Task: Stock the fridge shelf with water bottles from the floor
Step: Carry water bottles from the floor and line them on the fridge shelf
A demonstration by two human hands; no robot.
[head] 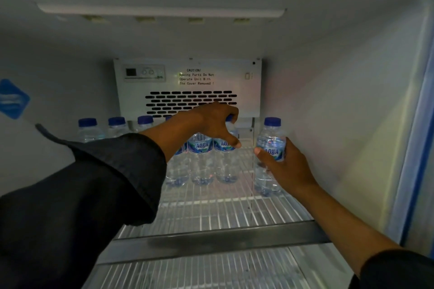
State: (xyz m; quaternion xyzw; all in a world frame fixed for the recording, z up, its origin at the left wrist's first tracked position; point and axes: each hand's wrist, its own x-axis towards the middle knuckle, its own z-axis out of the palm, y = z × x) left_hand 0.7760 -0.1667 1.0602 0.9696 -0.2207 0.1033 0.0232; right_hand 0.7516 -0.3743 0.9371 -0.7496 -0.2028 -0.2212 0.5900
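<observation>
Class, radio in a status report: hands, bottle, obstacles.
Left hand gripping a bottle top in the row. Right hand holding a bottle upright on the wire shelf. Nothing blocking.

A white wire fridge shelf (211, 209) is carrying a row of clear water bottles with blue caps, standing upright toward the back. Three bottles (116, 127) are sitting at the rear left, a labelled cluster (201, 159) is standing at centre, and a single bottle (270, 155) is standing apart at the right. A metal rail (211, 238) is running along the shelf's front edge.
</observation>
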